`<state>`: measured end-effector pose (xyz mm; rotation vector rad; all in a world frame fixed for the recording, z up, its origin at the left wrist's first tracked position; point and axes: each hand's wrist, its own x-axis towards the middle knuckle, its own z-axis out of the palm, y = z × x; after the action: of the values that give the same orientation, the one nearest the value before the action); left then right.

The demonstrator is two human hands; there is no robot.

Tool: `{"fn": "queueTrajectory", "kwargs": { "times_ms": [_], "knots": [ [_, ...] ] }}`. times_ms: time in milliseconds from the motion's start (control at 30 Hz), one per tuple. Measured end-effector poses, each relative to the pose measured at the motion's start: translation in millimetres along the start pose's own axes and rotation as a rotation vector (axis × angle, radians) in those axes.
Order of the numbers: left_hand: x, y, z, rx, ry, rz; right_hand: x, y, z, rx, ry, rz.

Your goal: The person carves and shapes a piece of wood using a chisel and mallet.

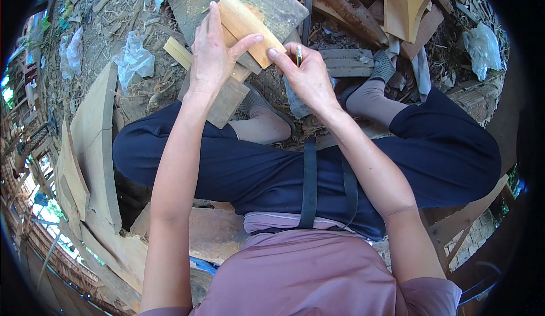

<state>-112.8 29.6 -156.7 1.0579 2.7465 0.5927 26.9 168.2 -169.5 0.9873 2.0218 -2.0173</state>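
A light-coloured piece of wood (248, 25) lies slantwise on a wider, sawdust-covered board (272, 6). My left hand (213, 52) holds it, the fingers stretched along its left side and the thumb resting across its face. Close to the near right corner of that piece, my right hand (306, 77) is closed around a slim yellow-and-black pencil (298, 56). Its thumb and forefinger meet at the wood's edge. Where the pencil's tip sits I cannot tell. Below the left hand, a smaller wood offcut (228, 101) tilts down toward my foot.
Curved wooden pieces (93, 145) lean at my left. A large shaped wood piece (410, 3) stands at the far right, near rough planks (352, 15). A dark metal bar (307, 18) lies beside the board. Plastic bags (134, 60) and wood scraps litter the ground. My shoes (383, 66) flank the work.
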Motion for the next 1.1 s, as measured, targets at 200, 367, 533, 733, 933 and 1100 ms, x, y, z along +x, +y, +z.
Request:
{"fn": "queueTrajectory", "kwargs": {
  "times_ms": [200, 367, 533, 733, 933, 1100],
  "knots": [
    [0, -2, 3, 0.008, 0.006, -0.007, -6, -3, -12, 0.085, 0.059, -0.015],
    [0, 0, 1, 0.006, 0.004, -0.023, -13, -39, -49, -0.074, 0.419, -0.475],
    [-1, 1, 2, 0.0, 0.033, -0.026, 13, -57, -42, 0.14, 0.201, -0.276],
    [1, 5, 3, -0.037, 0.039, -0.049, 49, -48, -23, 0.186, 0.1, -0.349],
    [-3, -2, 8, -0.041, 0.057, -0.062, 17, -53, -25, -0.205, 0.194, -0.364],
    [-5, -4, 12, -0.054, 0.101, -0.051, -14, -18, -9, -0.305, 0.258, -0.453]
  ]
}}
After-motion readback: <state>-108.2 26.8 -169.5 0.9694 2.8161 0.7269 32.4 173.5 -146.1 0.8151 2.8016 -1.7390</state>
